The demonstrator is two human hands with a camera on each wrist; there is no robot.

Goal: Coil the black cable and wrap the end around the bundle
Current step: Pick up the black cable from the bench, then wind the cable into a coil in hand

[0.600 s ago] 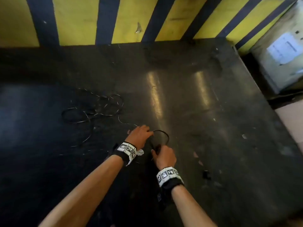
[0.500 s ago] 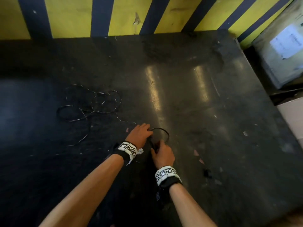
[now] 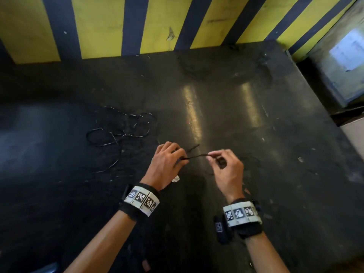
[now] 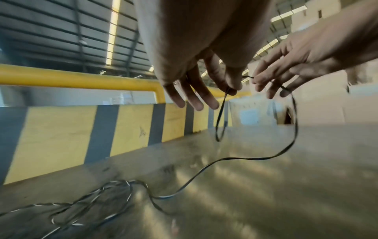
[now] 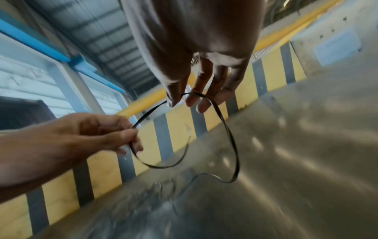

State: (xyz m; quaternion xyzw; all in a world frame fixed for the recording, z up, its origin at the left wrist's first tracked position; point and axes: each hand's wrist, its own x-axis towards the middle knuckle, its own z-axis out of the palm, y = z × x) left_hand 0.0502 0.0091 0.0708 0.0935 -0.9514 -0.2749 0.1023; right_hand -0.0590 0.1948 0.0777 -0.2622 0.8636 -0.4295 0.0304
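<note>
- Dark, scuffed floor [image 3: 226,119] fills most of the head view; a yellow-and-dark striped wall [image 3: 110,26] runs across the upper edge of the frame.
- Left of centre, the loose part of the black cable [image 3: 122,127] is seen lying in tangled loops on the floor.
- At centre, the left hand [image 3: 167,164] is held above the floor; the cable is pinched between thumb and forefinger, while the other fingers [image 4: 196,98] are extended and slightly spread.
- Between the hands, a short span of cable is stretched; a short free end is seen curling below the left hand in the left wrist view.
- Right of centre, the right hand [image 3: 226,170] pinches the cable at thumb and fingertips; from there a strand hangs down to the floor.
- Marker bands [image 3: 141,200] are worn on both wrists.
</note>
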